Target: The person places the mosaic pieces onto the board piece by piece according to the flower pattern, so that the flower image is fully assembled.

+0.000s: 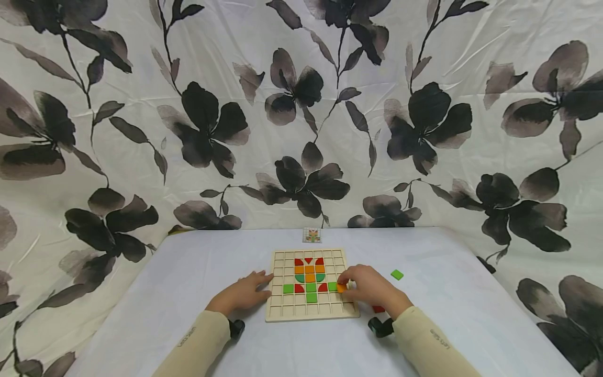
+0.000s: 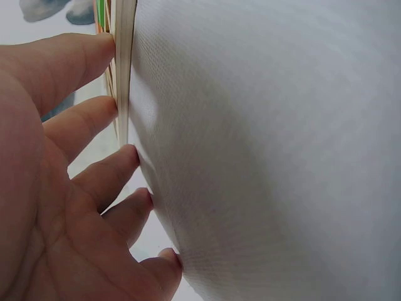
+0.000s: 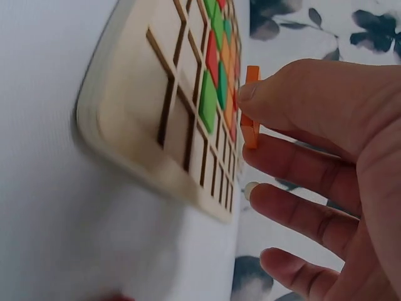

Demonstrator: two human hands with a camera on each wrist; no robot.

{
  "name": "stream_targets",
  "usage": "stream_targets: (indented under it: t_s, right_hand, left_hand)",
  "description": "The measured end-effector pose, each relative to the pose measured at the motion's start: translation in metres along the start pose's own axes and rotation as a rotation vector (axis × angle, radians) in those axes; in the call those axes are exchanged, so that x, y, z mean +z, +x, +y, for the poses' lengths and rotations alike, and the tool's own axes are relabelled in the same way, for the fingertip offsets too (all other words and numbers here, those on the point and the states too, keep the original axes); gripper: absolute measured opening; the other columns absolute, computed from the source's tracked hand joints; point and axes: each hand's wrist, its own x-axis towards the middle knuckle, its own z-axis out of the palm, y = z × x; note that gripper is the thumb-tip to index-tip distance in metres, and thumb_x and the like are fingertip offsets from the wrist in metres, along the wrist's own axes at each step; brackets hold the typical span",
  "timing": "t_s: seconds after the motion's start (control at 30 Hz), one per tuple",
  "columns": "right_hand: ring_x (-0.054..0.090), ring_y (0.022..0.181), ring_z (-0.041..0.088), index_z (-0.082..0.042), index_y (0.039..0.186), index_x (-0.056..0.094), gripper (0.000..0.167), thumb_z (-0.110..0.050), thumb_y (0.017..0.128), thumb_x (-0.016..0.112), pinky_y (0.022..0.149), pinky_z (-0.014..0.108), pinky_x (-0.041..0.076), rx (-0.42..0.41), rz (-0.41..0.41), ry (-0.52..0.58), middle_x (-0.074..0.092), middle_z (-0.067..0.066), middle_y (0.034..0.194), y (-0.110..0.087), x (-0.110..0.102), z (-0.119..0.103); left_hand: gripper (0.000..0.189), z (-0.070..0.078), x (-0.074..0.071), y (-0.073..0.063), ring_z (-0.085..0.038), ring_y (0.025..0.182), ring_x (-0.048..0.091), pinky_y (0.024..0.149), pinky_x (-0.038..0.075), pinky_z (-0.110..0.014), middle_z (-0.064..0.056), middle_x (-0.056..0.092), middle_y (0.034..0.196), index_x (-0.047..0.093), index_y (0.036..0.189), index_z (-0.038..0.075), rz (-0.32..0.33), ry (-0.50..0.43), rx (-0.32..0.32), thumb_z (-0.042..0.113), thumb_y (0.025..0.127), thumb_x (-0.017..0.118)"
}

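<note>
A pale wooden grid board point(image 1: 311, 317) lies on the white table, with green, red, orange and teal tiles set in its squares. My left hand point(image 1: 242, 292) is at the board's left side. In the left wrist view, its thumb and index fingertips touch the board's edge point(image 2: 124, 69), and the other fingers are spread out with tips near the white cloth. Over the right part of the board, my right hand point(image 1: 372, 287) pinches an orange tile point(image 3: 250, 128) between thumb and index finger. That tile is held above the surface, just right of a green tile point(image 1: 332, 286) in the grid.
A loose green tile point(image 1: 397, 274) lies on the table right of the board. Closer in, a red tile point(image 1: 378, 309) is partly hidden by my right wrist. Behind the board is a small pattern card point(image 1: 312, 235). Floral cloth point(image 1: 292, 131) hangs behind the table.
</note>
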Motion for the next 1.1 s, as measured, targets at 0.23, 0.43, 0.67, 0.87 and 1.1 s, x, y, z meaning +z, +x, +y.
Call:
stream_targets:
  t_s: [0.23,0.43,0.67,0.87,1.1]
  right_hand:
    - [0.059,0.096,0.015,-0.021,0.101,0.074,0.019,-0.031,0.085,0.074,0.092,0.039,0.050,-0.060,-0.016,-0.018,0.070,-0.009,0.103,0.007,0.007,-0.010]
    - [0.060,0.096,0.015,-0.020,0.098,0.076,0.016,-0.031,0.086,0.073,0.094,0.041,0.049,-0.059,-0.024,-0.017,0.071,-0.009,0.100,0.011,0.015,-0.019]
    - [0.061,0.098,0.013,-0.022,0.097,0.077,0.014,-0.031,0.088,0.071,0.095,0.039,0.050,-0.057,-0.027,-0.054,0.071,-0.012,0.098,0.013,0.024,-0.025]
    - [0.063,0.095,0.012,-0.021,0.092,0.077,0.012,-0.030,0.087,0.071,0.094,0.039,0.050,-0.101,-0.009,-0.113,0.072,-0.011,0.094,0.014,0.028,-0.029]
    - [0.063,0.090,0.010,-0.020,0.091,0.078,0.012,-0.029,0.088,0.071,0.089,0.034,0.052,-0.138,0.010,-0.162,0.070,-0.011,0.092,0.019,0.034,-0.028]
  left_hand:
    - [0.056,0.000,-0.002,0.000,-0.038,0.148,0.022,0.116,0.020,-0.063,-0.009,0.036,0.156,0.045,0.146,0.023,0.000,0.002,-0.005,0.038,0.094,0.058]
    - [0.056,0.002,-0.004,-0.002,-0.038,0.148,0.022,0.116,0.019,-0.062,-0.010,0.036,0.156,0.044,0.147,0.021,-0.001,0.005,0.004,0.037,0.094,0.058]
    - [0.056,0.004,-0.005,-0.003,-0.038,0.148,0.021,0.116,0.019,-0.063,-0.010,0.035,0.156,0.044,0.147,0.021,-0.003,-0.013,-0.002,0.036,0.094,0.058]
    - [0.056,0.003,-0.003,-0.003,-0.039,0.147,0.022,0.117,0.019,-0.062,-0.011,0.036,0.156,0.045,0.146,0.020,-0.002,0.007,0.009,0.036,0.094,0.058]
    - [0.057,0.002,-0.002,-0.003,-0.039,0.147,0.022,0.117,0.018,-0.062,-0.011,0.036,0.156,0.045,0.146,0.020,-0.001,0.005,0.005,0.036,0.094,0.059]
